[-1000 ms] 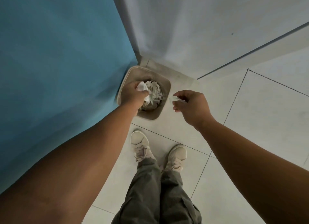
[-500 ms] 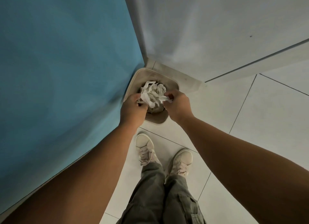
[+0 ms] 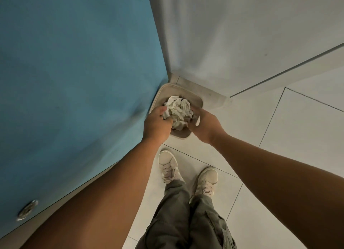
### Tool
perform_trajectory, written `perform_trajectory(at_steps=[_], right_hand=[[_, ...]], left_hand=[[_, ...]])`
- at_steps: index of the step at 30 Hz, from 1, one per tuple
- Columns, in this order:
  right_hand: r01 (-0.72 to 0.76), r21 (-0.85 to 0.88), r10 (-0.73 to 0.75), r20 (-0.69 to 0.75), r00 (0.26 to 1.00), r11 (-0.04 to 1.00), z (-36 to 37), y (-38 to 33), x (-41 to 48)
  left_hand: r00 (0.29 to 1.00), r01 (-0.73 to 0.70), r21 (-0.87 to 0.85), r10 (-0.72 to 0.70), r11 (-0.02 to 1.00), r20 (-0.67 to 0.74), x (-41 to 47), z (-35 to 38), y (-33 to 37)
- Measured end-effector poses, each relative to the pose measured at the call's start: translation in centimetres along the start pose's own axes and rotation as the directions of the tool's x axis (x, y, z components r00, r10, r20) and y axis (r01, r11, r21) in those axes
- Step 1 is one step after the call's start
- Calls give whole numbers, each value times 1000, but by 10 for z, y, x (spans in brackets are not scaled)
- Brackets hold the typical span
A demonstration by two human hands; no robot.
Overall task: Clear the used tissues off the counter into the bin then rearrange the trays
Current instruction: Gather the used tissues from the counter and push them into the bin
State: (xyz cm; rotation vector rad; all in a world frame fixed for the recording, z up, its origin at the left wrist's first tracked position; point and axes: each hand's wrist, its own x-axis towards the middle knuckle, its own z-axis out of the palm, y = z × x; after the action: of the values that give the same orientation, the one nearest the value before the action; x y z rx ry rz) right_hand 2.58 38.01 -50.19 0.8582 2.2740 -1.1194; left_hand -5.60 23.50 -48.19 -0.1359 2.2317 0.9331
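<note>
Tissues (image 3: 177,110) crowd the bin (image 3: 195,99), my left hand (image 3: 157,125) and right hand (image 3: 207,126) both curled tight around them.

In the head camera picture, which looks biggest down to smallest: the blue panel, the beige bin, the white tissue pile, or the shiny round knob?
1. Largest by far: flat blue panel
2. beige square bin
3. crumpled white tissue pile, inside it
4. Smallest: round silver knob

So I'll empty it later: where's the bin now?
In the head view, the bin sits mid-frame on the floor, in the corner between blue panel and white wall, beneath the left hand and right hand.
</note>
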Motion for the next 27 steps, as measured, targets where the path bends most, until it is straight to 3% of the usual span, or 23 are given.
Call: perform_trajectory(at_steps=[7, 11, 17, 27], right_hand=[[140, -105, -148, -80, 986, 985, -74, -52, -84], [224, -98, -237, -158, 958, 970, -124, -92, -143], [354, -128, -376, -260, 889, 926, -187, -156, -228], [669, -230, -708, -201, 677, 706, -228, -266, -322]], left_hand=[[969, -241, 247, 246, 938, 14, -73, -44, 65], [943, -323, 212, 333, 922, -10, -143, -76, 110], [849, -470, 166, 496, 867, -184, -248, -134, 159], [631, -600, 241, 637, 763, -443, -360, -243, 180]])
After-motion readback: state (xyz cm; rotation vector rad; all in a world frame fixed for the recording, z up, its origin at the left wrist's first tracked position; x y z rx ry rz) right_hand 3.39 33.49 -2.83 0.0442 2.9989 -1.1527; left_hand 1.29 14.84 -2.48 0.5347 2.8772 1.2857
